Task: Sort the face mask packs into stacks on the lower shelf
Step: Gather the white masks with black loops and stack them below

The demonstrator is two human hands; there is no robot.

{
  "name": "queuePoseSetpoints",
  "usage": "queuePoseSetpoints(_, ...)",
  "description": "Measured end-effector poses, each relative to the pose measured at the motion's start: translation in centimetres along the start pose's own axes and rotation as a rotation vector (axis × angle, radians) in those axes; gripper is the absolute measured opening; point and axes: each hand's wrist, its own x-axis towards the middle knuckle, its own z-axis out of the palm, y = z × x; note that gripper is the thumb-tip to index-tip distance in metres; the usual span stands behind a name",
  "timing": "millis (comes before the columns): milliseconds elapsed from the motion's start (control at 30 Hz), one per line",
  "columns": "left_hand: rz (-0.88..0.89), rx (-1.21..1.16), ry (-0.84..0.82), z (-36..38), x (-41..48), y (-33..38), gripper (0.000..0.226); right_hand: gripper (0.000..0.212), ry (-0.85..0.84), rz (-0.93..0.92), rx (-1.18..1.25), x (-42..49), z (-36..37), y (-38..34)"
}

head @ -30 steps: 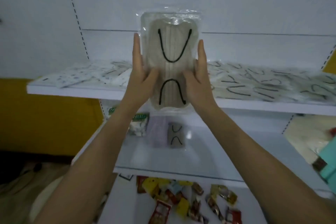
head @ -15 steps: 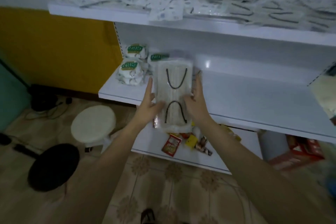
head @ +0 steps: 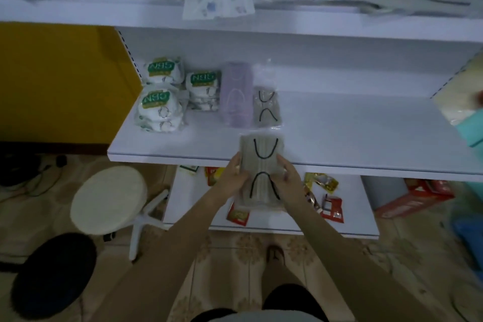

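Left hand (head: 230, 180) and right hand (head: 288, 178) pinch a grey mask pack (head: 261, 166); a second grey pack (head: 266, 110) lies at twelve o'clock, a purple pack (head: 236, 94) at eleven.

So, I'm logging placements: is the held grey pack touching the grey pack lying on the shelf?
Apart. The head view shows bare lower shelf between the held pack and the shelved pack.

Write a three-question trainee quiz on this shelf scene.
1. True or false: the left hand and right hand both hold the grey mask pack.
2. On the lower shelf, what lies immediately left of the shelved grey pack? A) purple pack B) snack packet C) red box
3. Fill in: the green-labelled white packs sit at the shelf's ___ end.
Key: 1 true; 2 A; 3 left.
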Motion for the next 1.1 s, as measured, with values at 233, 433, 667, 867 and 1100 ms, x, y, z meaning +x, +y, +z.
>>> queuePoseSetpoints(233, 0.096, 0.061, -0.071, 0.8, 12.0, 3.3, 0.058, 0.047, 0.085, 0.036, 0.158, 14.4, -3.7, -2.0)
queuePoseSetpoints(433, 0.470, 0.598, 0.175, 1.5, 21.0, 4.0, 0.042, 0.048, 0.011, 0.042, 0.108, 27.3, -3.4, -2.0)
queuePoseSetpoints(667, 0.552, 1.375, 0.342, 1.1, 26.5, 2.0, 0.042, 0.054, -0.130, 0.092, -0.181, 33.5, -1.1, 1.4)
queuePoseSetpoints(867, 0.477, 1.439, 0.312, 1.2, 27.6, 0.0, 0.075, 0.057, -0.180, 0.066, -0.222, 35.3, -0.4, 3.1)
queuePoseSetpoints(1100, 0.522, 1.385, 0.302, 0.1, 26.9, 0.5, 0.083, 0.063, -0.174, 0.036, -0.420, 34.8, -1.3, 2.3)
